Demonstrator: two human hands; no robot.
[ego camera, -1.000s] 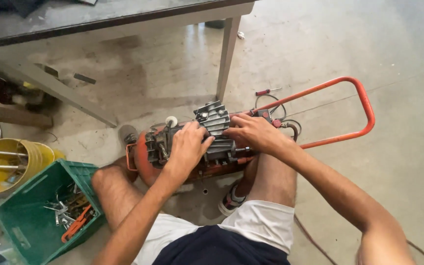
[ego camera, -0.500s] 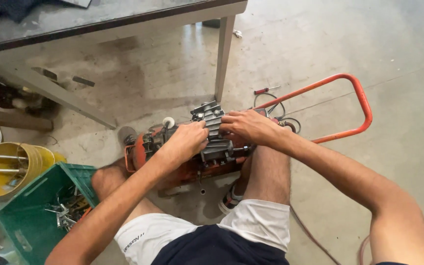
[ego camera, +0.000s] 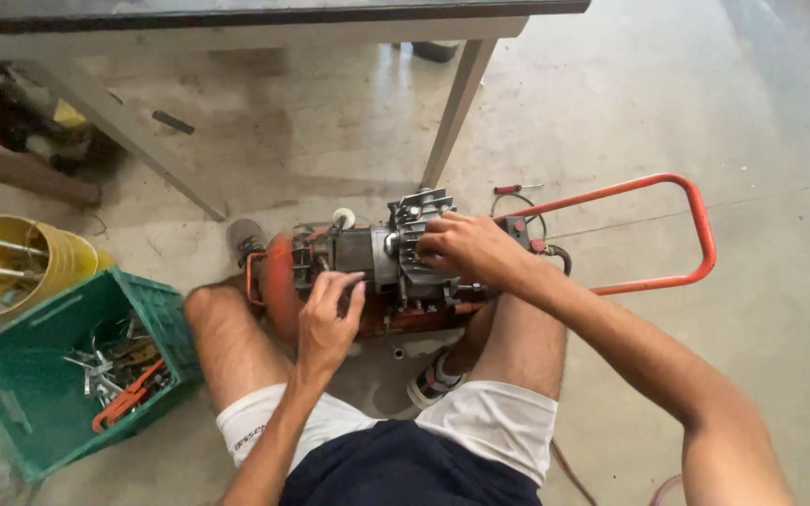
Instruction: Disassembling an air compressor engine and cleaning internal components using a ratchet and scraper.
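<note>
Compressor lying on the floor just in front of the desk leg; likely heavy, rigid metal. Right hand gripping the finned cylinder head, left hand loosely touching the motor housing. Orange handle looking safest for lifting.

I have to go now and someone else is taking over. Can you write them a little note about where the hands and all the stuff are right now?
Left hand: fingers resting on the grey motor body, no closed grip.
Right hand: laid over the finned cylinder head; cannot tell if it holds anything.
The small red compressor lies on the concrete floor between the person's knees, orange handle pointing right.
Green crate of tools sits at left, beside a yellow bucket.
A red-handled screwdriver lies behind the machine.
Done and left: not readable from this view.
</note>
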